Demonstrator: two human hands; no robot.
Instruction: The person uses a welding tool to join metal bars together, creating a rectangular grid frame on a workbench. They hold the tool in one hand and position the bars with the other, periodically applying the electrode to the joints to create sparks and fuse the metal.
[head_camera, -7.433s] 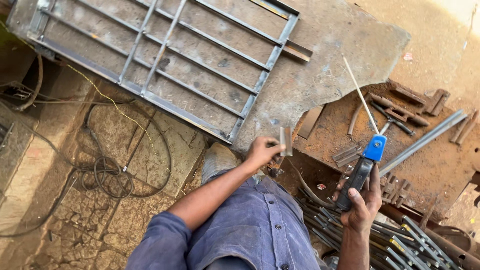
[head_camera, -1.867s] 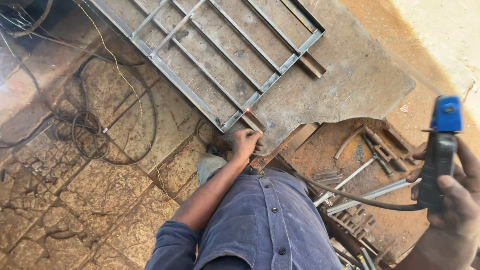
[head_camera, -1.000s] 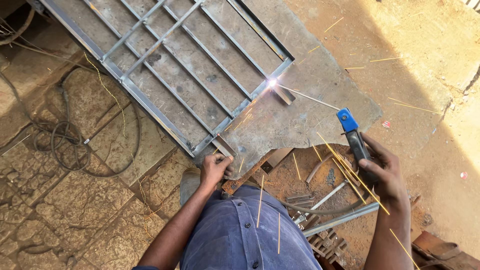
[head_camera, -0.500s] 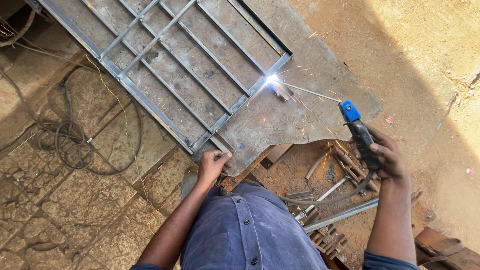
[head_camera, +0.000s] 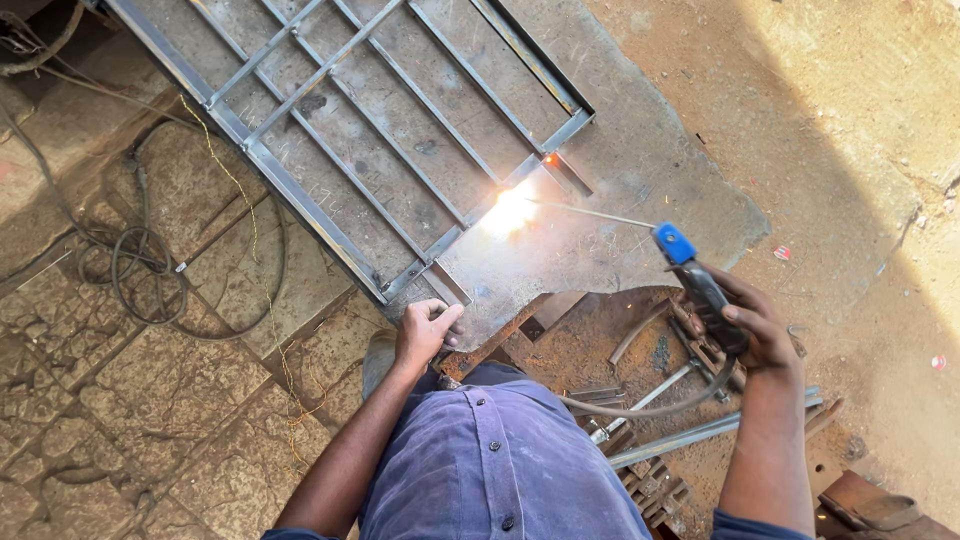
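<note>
— Head view: right hand (head_camera: 752, 322) wrapped tight around the blue-tipped welding holder (head_camera: 700, 280), rod (head_camera: 590, 212) touching the metal frame (head_camera: 330, 150) on the floor. Any change?

— Spark (head_camera: 510, 212) lower along the frame edge than before. Left hand (head_camera: 425, 330) curled on the frame corner, same as before.

We see a flat grille of grey metal bars (head_camera: 360, 150) lying on the concrete slab, its long frame running diagonally, with thin parallel bars crossing inside it. At its near edge a bright arc (head_camera: 512, 210) glows where a thin welding rod (head_camera: 590, 213) touches the frame. The rod sticks out of a dark electrode holder with a blue tip (head_camera: 695, 275), tilted toward the grille.
</note>
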